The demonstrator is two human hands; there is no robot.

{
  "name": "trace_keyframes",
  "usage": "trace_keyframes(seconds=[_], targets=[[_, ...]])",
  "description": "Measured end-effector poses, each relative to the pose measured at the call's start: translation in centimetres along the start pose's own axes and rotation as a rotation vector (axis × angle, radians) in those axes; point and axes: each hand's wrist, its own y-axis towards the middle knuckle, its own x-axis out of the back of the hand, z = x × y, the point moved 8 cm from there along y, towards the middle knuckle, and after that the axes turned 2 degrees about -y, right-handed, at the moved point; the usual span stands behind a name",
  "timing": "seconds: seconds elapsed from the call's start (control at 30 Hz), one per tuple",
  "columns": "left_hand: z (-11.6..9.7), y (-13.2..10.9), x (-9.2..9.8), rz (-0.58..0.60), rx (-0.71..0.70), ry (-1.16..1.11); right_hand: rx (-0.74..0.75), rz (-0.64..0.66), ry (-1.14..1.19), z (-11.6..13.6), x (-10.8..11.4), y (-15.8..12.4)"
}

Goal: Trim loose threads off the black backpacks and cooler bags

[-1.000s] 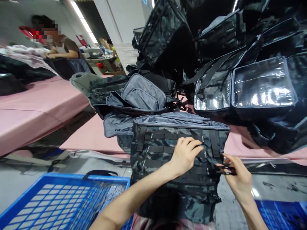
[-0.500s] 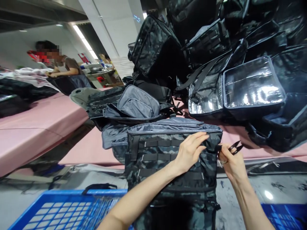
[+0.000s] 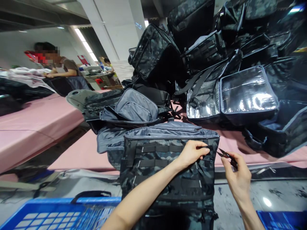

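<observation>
A dark camouflage backpack (image 3: pixel 165 163) stands upright in front of me, its grey-lined top gaping. Rows of black webbing cross its front. My left hand (image 3: pixel 193 152) reaches over that front and pinches a short black strap (image 3: pixel 207 148) near the bag's upper right corner. Just right of the bag, my right hand (image 3: pixel 238 174) is closed around black thread snips (image 3: pixel 227 156). The blades point up and left toward the strap, and their tips are apart. Whether they touch any thread is too small to tell.
Behind lie more bags on a pink-covered table (image 3: pixel 79 156), including an open grey-lined one (image 3: pixel 136 105) and a silver-lined one (image 3: pixel 249 92). A blue crate (image 3: pixel 59 201) is at lower left, another (image 3: pixel 283 220) at lower right. A co-worker (image 3: pixel 64 67) handles dark fabric at far left.
My left hand has gone from loosely spread to pinching the strap. My right hand has let go of the strap and turned the snips' blades from right to upper left.
</observation>
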Motion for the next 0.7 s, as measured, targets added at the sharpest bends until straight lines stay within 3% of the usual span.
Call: trace_keyframes(seconds=[0.2,0.4,0.53,0.7], targets=[[-0.2,-0.1,-0.3,0.017,-0.006,-0.017,0.301,-0.073,-0.101,3.1,-0.4,-0.4],[-0.3,-0.2,-0.2,0.015,-0.017,0.0,0.194,-0.106,-0.004,1.9,0.3,-0.2],[-0.2,-0.2,-0.3,0.011,-0.019,0.052,0.297,-0.054,-0.033,3.1,-0.1,-0.3],[-2.3,-1.1,0.0,-0.114,-0.277,0.333,0.176,-0.086,0.036,1.9,0.2,0.0]])
